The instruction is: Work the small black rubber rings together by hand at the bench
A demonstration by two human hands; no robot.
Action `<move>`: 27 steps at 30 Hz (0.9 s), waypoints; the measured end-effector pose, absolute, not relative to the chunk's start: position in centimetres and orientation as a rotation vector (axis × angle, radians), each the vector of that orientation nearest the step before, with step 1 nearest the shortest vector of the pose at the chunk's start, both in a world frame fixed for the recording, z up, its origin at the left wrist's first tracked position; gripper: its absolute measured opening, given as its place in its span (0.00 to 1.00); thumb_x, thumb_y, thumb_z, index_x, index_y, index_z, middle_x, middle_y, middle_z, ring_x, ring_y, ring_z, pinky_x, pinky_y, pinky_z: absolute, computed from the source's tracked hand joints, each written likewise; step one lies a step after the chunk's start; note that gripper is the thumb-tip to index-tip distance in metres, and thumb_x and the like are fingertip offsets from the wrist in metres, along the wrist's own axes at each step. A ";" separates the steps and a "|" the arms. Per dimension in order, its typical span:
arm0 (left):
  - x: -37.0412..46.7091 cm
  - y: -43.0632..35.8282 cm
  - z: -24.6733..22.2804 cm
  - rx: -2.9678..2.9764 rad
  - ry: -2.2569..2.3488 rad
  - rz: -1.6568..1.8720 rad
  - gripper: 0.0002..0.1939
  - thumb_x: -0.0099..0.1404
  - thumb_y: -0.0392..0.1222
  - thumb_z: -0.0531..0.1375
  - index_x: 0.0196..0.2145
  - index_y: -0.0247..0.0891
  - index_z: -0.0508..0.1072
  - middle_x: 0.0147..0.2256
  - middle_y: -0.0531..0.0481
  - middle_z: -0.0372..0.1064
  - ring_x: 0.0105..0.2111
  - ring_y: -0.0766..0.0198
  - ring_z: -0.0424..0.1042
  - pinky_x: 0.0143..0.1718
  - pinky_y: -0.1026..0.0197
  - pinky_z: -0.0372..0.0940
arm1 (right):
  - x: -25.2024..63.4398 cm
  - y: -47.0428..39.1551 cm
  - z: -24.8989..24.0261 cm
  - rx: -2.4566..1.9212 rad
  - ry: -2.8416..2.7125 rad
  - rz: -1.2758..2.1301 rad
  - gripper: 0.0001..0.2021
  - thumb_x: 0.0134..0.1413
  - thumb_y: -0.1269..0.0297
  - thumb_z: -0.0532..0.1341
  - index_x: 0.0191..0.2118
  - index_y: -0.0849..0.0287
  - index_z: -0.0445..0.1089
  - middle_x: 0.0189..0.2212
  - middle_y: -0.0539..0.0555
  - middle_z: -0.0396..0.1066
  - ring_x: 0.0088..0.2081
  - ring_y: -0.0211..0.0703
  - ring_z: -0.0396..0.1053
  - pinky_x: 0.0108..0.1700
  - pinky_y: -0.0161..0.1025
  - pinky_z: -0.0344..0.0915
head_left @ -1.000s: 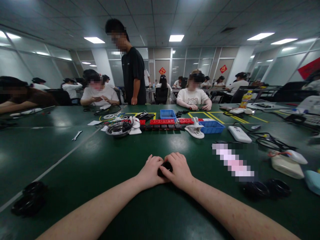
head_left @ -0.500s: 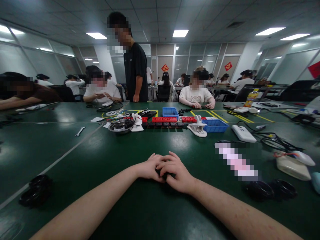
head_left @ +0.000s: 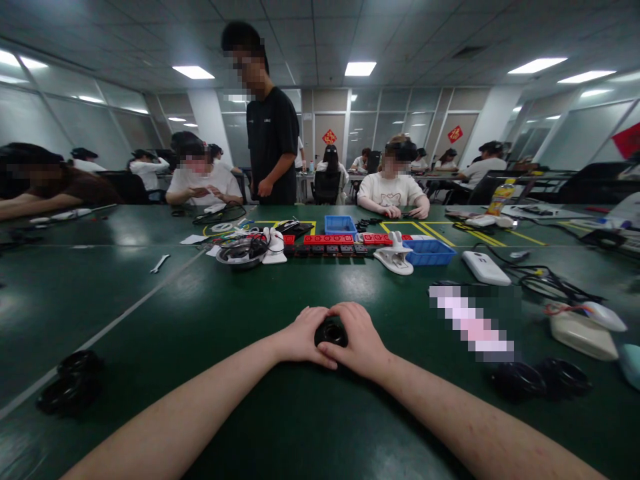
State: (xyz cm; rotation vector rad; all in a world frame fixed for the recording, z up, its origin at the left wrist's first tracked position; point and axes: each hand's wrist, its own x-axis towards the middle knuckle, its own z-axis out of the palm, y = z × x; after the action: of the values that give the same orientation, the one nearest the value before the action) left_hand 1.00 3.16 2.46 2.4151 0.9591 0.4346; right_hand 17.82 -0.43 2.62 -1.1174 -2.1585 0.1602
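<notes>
A black ring (head_left: 331, 340) sits low in the middle of the view, between the person's two hands, just over or on the bench (head_left: 280, 420); which of the two cannot be told. Its round opening faces up and tips somewhat toward the wearer; being round, it shows no clear long axis, and the axis through its hole runs close to upright. The grip is narrow on both sides: the left hand (head_left: 303, 339) curls about one flank of the ring and the right hand (head_left: 360, 339) about the other, fingers at the far side, thumbs near each other in front. The bench is dark green and glossy, crossed by a pale seam and, farther off, by yellow tape lines. Similar dark round parts lie at the left (head_left: 70, 383) and right (head_left: 520, 381). Across the middle stand a metal bowl (head_left: 243, 265) heaped with cables, white clamps (head_left: 395, 257), a row of red blocks (head_left: 329, 239) and blue bins (head_left: 430, 260); a wrench (head_left: 160, 264) lies well apart. Beyond, a person in a black shirt (head_left: 273, 143) stands among seated people, under a panelled ceiling with bright lights (head_left: 360, 69) and before glazed partitions.
</notes>
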 end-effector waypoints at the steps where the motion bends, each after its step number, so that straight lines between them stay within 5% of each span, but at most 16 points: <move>1: 1.2 3.0 2.3 2.431 0.994 0.474 0.44 0.37 0.58 0.66 0.50 0.38 0.59 0.48 0.43 0.59 0.50 0.49 0.58 0.55 0.43 0.46 | 17.8 -0.3 2.5 -1.162 -2.147 0.150 0.19 0.40 0.56 0.64 0.38 0.60 0.62 0.36 0.55 0.65 0.40 0.47 0.60 0.45 0.46 0.57; 10: 2.2 2.3 1.8 2.479 1.259 0.662 0.18 0.46 0.47 0.64 0.34 0.39 0.66 0.38 0.50 0.64 0.43 0.57 0.63 0.56 0.45 0.44 | 17.6 0.0 2.4 -1.333 -2.077 0.135 0.13 0.42 0.58 0.63 0.33 0.59 0.63 0.32 0.53 0.64 0.37 0.45 0.60 0.40 0.43 0.57; 19: 1.3 3.6 1.4 2.417 0.910 0.628 0.23 0.45 0.38 0.64 0.41 0.37 0.67 0.42 0.48 0.63 0.45 0.57 0.61 0.49 0.56 0.57 | 18.1 -0.3 2.7 -0.972 -2.162 0.264 0.14 0.41 0.72 0.55 0.38 0.58 0.66 0.37 0.54 0.66 0.40 0.45 0.60 0.44 0.46 0.56; 27: 0.8 3.8 1.5 2.426 0.839 0.477 0.17 0.46 0.38 0.64 0.36 0.39 0.71 0.43 0.50 0.62 0.48 0.54 0.59 0.53 0.53 0.53 | 17.9 -0.9 3.1 -0.737 -2.249 0.338 0.10 0.36 0.75 0.51 0.27 0.56 0.63 0.34 0.48 0.70 0.42 0.44 0.61 0.53 0.50 0.48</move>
State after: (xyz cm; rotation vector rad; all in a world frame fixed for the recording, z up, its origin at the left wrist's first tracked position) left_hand 0.83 3.84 1.49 2.4261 0.8394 0.4774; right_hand 17.94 -0.89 3.10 -0.7367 -2.2490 0.3384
